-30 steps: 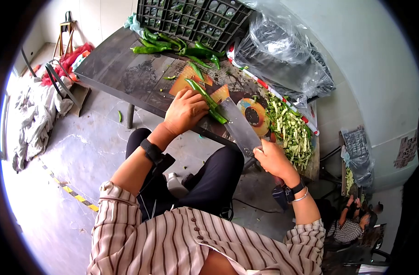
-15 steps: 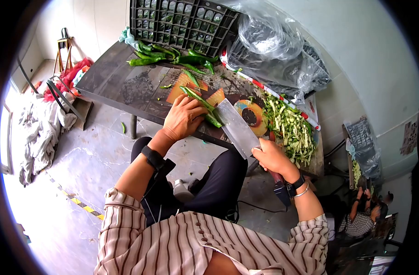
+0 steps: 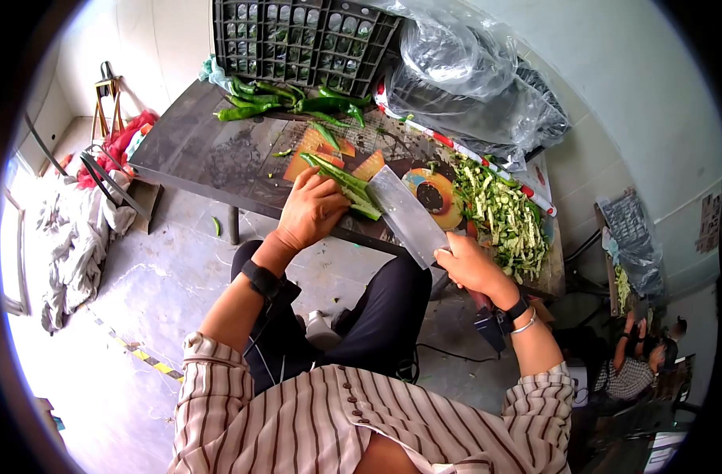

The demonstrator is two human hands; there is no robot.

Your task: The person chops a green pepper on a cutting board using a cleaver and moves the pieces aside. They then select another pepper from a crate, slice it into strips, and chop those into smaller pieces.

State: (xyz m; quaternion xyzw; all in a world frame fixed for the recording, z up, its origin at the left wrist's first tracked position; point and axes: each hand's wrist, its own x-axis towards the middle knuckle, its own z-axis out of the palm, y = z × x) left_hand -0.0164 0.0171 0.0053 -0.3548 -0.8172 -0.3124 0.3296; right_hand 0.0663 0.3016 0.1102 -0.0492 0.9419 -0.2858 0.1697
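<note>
My left hand (image 3: 312,208) has its fingers closed over a long green chili pepper (image 3: 353,189) on the table. The pepper is slit lengthwise, and its pale inner faces show. In my right hand (image 3: 469,265) is the handle of a broad cleaver (image 3: 410,218). Its blade slants up and left, with the far end right beside the pepper. To the right of the blade lies a heap of chopped green pepper (image 3: 507,225). Whole green chili peppers (image 3: 286,101) are piled at the back of the table, and a single one (image 3: 325,135) lies nearer my left hand.
The dark table (image 3: 199,158) has a worn printed top. A black plastic crate (image 3: 298,43) and clear plastic bags (image 3: 471,87) stand along its back. A red-and-white rolled edge (image 3: 487,164) borders the chopped heap. Another person (image 3: 631,371) sits at far right.
The slit pepper under my left hand has spread wider, showing more of its inside. The cleaver's far end has stayed beside it. The view has shifted slightly.
</note>
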